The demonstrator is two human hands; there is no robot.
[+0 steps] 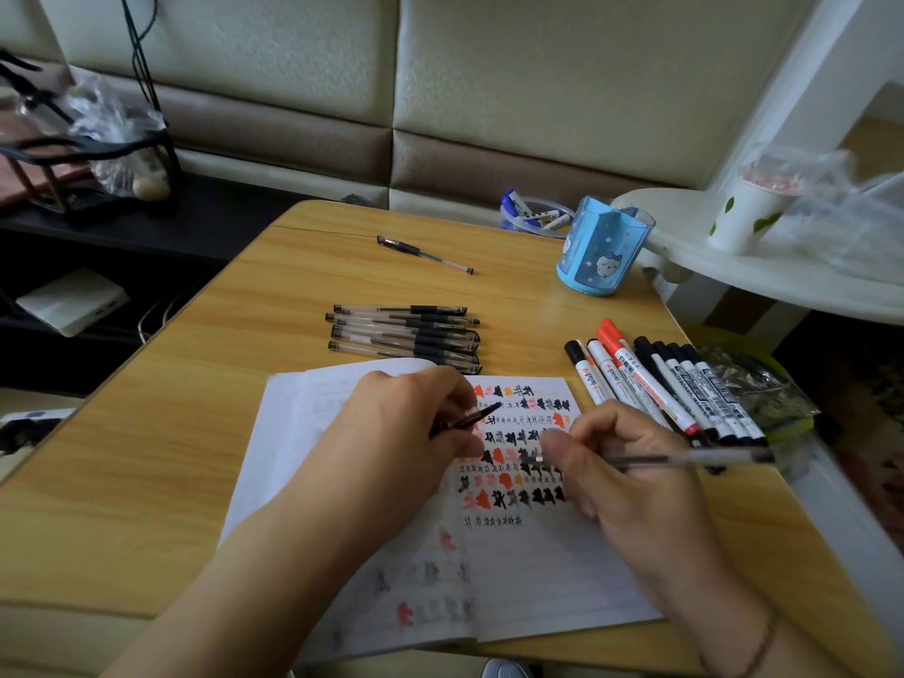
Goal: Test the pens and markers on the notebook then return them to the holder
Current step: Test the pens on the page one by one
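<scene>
Both forearms reach in from the bottom edge over the open notebook (528, 570), which lies on the wooden counter (186, 462) with rows of black and orange test marks across its upper right page. One risk is that the right hand (631, 477), resting low on the page, drags across marker strokes that may not be dry and smears them; its heel seems to sit on or just beside the lowest rows. Another is that the loose cap (469, 419) gets dropped or rolls among the gel pens (406, 335) piled beyond the notebook, leaving a pen uncapped when it goes back. The left hand (416, 423) is curled, pinching the small dark cap between thumb and fingertips above the page. The right hand is closed around a clear gel pen (685, 460) in a writing grip, the barrel pointing right toward the row of whiteboard markers (675, 384); its tip is hidden by blur. The blue pen holder (604, 252) stands apparently empty at the far right of the counter, well apart from both hands, and one capped pen (424, 254) lies alone farther back.
</scene>
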